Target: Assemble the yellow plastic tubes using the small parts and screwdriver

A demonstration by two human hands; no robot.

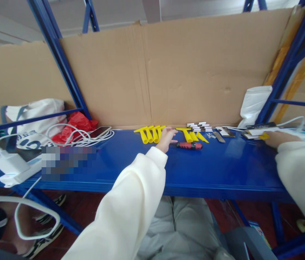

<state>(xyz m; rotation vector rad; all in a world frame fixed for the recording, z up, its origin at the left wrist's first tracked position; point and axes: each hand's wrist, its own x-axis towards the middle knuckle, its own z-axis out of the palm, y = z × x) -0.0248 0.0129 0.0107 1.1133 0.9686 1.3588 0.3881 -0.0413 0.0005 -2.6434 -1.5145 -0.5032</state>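
My left hand (167, 138) is over the blue bench with its fingers stretched to the right and apart, and nothing shows in them. It lies between a row of several yellow T-shaped plastic handles (149, 135) and another yellow handle (186, 134). Just right of its fingertips lies a red and black screwdriver (189, 145), its shaft pointing at the hand. At the far right my right hand (274, 139) is closed around a small yellow plastic piece (264, 136), beside a stack of flat white pieces (253, 133). Its fingers are partly hidden.
Yellow wedge-shaped pieces (202, 138), white-and-black sticks (200, 127), small screws (210, 135) and metal blades (218, 137) lie at the back. Cardboard (195, 72) walls the rear. White cables (98, 137), a red bag (73, 124) and a power strip (25, 173) are at left.
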